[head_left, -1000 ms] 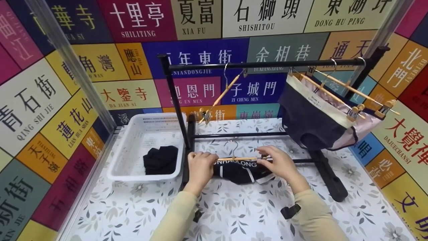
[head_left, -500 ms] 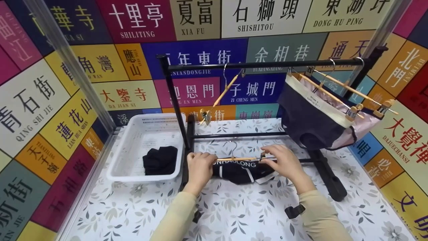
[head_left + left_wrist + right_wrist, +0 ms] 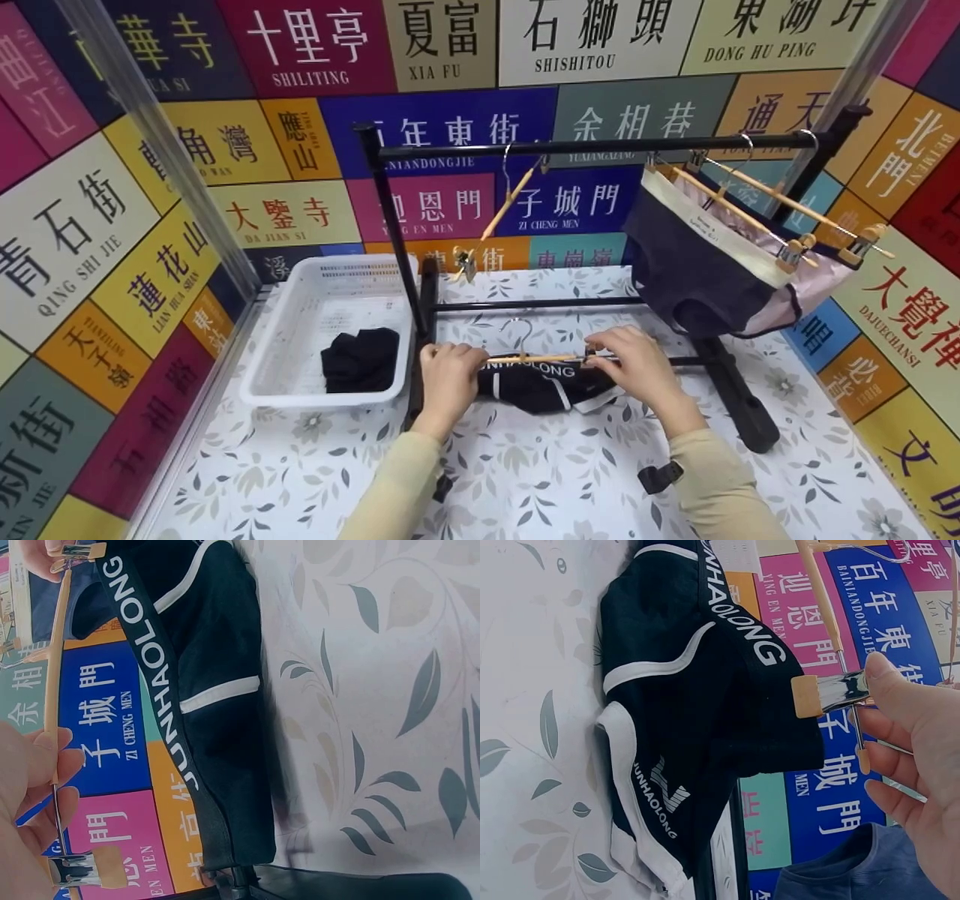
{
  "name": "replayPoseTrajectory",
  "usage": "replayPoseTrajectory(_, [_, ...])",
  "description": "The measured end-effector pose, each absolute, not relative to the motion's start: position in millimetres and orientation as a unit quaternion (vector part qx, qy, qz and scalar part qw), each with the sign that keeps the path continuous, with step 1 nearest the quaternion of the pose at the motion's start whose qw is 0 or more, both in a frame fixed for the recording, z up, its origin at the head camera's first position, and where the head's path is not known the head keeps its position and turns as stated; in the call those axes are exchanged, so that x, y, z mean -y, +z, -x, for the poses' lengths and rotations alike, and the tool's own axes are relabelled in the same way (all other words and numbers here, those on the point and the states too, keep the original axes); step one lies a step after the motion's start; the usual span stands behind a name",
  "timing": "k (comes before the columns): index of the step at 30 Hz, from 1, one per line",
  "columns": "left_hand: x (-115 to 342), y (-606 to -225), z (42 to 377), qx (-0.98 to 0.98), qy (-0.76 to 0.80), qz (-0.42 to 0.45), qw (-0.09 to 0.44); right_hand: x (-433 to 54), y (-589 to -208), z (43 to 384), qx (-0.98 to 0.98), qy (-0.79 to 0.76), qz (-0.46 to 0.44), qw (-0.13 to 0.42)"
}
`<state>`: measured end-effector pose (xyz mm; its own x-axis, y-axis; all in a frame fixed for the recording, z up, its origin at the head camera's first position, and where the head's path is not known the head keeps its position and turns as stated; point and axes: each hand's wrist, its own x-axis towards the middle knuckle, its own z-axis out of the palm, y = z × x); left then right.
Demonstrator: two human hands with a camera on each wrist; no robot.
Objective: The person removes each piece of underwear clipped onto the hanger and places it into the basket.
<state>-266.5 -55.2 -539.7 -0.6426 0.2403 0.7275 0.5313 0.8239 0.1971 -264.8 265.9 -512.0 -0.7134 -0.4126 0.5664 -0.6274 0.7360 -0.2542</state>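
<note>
Black boxer briefs (image 3: 536, 386) with white stripes and a lettered waistband lie on the table in front of me. Over their waistband I hold a wooden clip hanger (image 3: 540, 358) level. My left hand (image 3: 450, 379) grips its left arm; in the left wrist view the metal clip (image 3: 86, 870) there is apart from the waistband. With my right hand (image 3: 637, 364) I pinch the right clip (image 3: 829, 694), seen in the right wrist view. Its wooden pad overlaps the edge of the black cloth; whether it bites the cloth I cannot tell.
A black rack (image 3: 600, 144) stands over the work. An unloaded hanger (image 3: 504, 210) hangs at its left, dark underpants (image 3: 705, 255) on hangers at its right. Left of the rack is a white basket (image 3: 259, 360) with a black garment (image 3: 361, 360) inside.
My right hand has shifted slightly right along the hanger, with the right clip. The hanger bar has dipped a little over the waistband. My left hand stays nearly in place.
</note>
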Motion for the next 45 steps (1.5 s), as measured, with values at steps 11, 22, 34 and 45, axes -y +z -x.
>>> replayPoseTrajectory(11, [55,-541,266,0.888,-0.206,0.214,0.352,-264,-515,267,0.895,0.203,-0.289,0.273])
replayPoseTrajectory(22, [54,-543,268,0.887,-0.202,0.210,0.359,-262,-513,269,0.889,0.201,-0.288,0.293])
replayPoseTrajectory(34, [54,-538,272,0.888,-0.206,0.204,0.356,-257,-506,273,0.891,0.197,-0.269,0.308])
replayPoseTrajectory(45, [55,-532,276,0.878,-0.205,0.209,0.378,-253,-500,274,0.888,0.207,-0.251,0.325])
